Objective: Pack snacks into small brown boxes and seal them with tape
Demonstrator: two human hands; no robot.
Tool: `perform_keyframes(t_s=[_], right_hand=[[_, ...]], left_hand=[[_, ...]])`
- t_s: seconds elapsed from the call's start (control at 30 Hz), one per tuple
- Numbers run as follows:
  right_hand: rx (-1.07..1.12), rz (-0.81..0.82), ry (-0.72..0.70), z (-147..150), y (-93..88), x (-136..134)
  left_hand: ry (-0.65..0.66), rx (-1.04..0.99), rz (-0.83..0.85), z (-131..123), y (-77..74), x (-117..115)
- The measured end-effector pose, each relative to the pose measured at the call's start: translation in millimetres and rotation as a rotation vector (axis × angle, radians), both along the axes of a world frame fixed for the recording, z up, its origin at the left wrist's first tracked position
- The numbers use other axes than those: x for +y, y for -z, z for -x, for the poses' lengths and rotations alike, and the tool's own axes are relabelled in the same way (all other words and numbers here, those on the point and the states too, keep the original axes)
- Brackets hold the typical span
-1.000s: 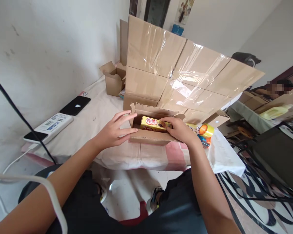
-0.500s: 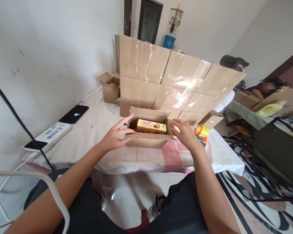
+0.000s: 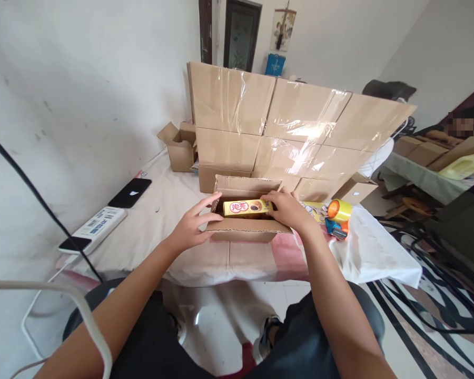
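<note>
a cardboard carton (image 3: 243,237), centre of the frame, stands open on a cloth-covered counter (image 3: 164,208) and contains a yellow box (image 3: 240,207). left hand (image 3: 190,225): fingers spread wide at the carton's left end. right hand (image 3: 291,211): fingers bent over the yellow box's right end; whether they grip it cannot be told.

The left forearm (image 3: 142,284) and right forearm (image 3: 334,289) are slanting inward; the left hand (image 3: 191,225) is holding its fingers (image 3: 211,217) spread, the right hand (image 3: 287,209) is arching, fingers (image 3: 272,196) bent.

wearer's hands (image 3: 192,223): 2 | yellow box (image 3: 243,208) inside carton (image 3: 245,226): 1 | tape roll (image 3: 343,210): 1 | blue container (image 3: 275,64): 1 | wall scroll (image 3: 283,30): 1
</note>
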State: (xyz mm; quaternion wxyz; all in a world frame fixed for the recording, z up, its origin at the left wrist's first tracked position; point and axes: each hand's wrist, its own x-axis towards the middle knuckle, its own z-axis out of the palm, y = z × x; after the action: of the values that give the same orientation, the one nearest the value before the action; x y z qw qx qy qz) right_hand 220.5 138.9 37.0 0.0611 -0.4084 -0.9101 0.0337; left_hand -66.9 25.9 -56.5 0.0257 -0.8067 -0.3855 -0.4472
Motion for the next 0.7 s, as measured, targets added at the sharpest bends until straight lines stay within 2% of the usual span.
perform_keyframes(t_s=[0.53,0.7], right_hand=[[0.059,0.108,0.063,-6.6,9.4,9.3],[0.104,0.109,0.007,-9.2,13.5,12.0]], left_hand=[[-0.002,0.012,-0.017,-0.1,0.2,0.6],[-0.001,0.016,-0.038,-2.2,-1.8,0.4]])
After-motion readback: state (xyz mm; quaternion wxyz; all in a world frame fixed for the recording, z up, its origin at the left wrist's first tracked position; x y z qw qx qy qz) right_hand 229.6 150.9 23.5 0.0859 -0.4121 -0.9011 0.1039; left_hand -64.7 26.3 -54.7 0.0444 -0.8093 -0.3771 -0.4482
